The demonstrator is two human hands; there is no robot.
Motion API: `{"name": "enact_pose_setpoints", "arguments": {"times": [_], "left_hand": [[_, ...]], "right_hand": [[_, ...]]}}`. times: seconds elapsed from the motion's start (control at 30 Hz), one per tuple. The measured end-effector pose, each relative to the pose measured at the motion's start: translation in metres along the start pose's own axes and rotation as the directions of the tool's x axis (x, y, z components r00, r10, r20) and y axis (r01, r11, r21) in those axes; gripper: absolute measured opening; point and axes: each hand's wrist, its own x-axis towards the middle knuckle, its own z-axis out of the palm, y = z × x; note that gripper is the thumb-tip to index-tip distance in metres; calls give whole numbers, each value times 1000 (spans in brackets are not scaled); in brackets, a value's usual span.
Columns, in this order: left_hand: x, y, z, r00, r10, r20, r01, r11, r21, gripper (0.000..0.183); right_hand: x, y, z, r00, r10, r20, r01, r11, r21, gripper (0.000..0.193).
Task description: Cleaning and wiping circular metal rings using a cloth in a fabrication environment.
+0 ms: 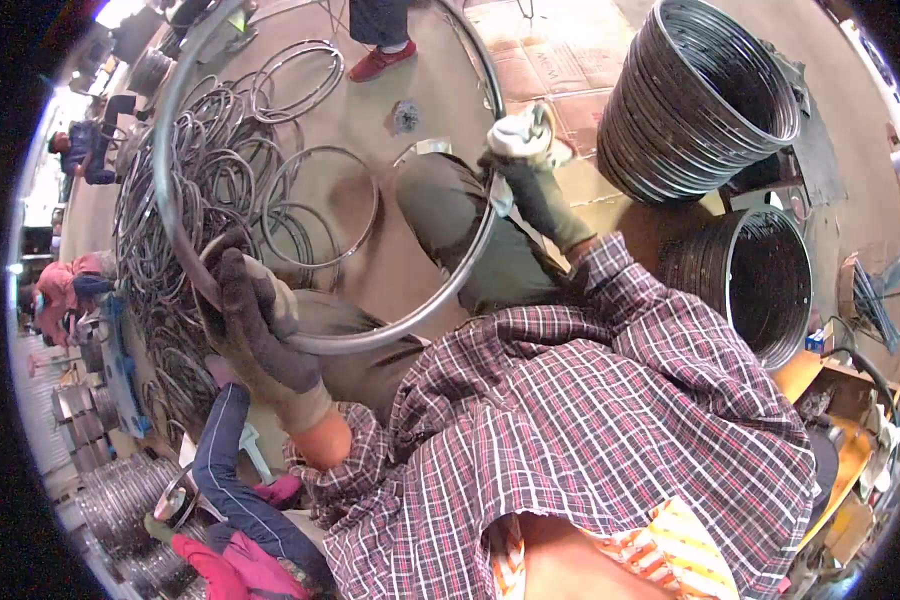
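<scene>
A large silver-grey wheel rim (432, 318) is held up over my lap, tilted. My left hand (260, 325), in a dark-palmed work glove, is closed around its lower left side. At the rim's right side my right hand (542, 190), also gloved, is closed on a pale bundle that looks like a cloth (522, 138), pressed against the rim. A small grey tab (500, 195) shows on the rim just below that hand; what it is I cannot make out.
A big tangled heap of metal rims (210, 150) lies to the left. Two loose rims (320, 205) rest on the floor beside it. Tall stacks of rims (660, 120) stand at the right, near flattened cardboard (560, 60). A person's red shoe (382, 62) is ahead; another person's sleeve (220, 450) is close at left.
</scene>
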Motion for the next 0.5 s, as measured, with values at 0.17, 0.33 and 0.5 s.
{"name": "enact_pose_setpoints", "arguments": {"times": [0.17, 0.33, 0.5], "left_hand": [[25, 13, 18, 965, 260, 35, -255, 960, -119, 48], [43, 19, 58, 900, 435, 7, -424, 882, -206, 34], [50, 0, 80, 879, 476, 8, -422, 787, -450, 26]], "right_hand": [[35, -83, 20, 972, -234, -3, 234, 970, -67, 26], [-21, -174, 103, 1000, 10, -28, -24, 811, -584, 23], [-31, -93, 132, 971, -141, 193, 156, 986, -62, 21]]}}
